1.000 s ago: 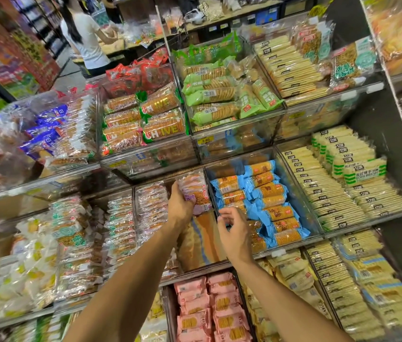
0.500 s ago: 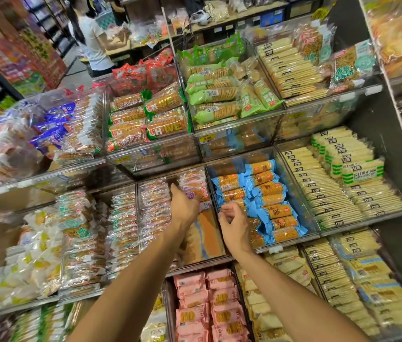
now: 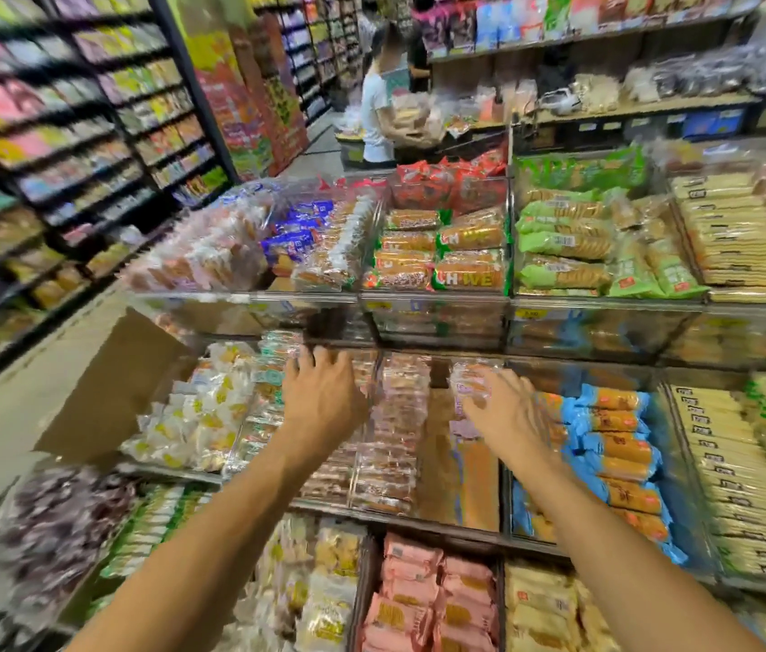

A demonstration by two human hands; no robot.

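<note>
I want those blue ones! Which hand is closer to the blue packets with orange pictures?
Right. The right hand is just left of the blue plastic packets with orange pictures; the left hand is farther left, among clear-wrapped biscuit packets.

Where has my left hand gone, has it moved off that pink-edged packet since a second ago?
Yes. The left hand has let go of the packet and moved leftward across the clear divider, fingers now spread and holding nothing.
</note>
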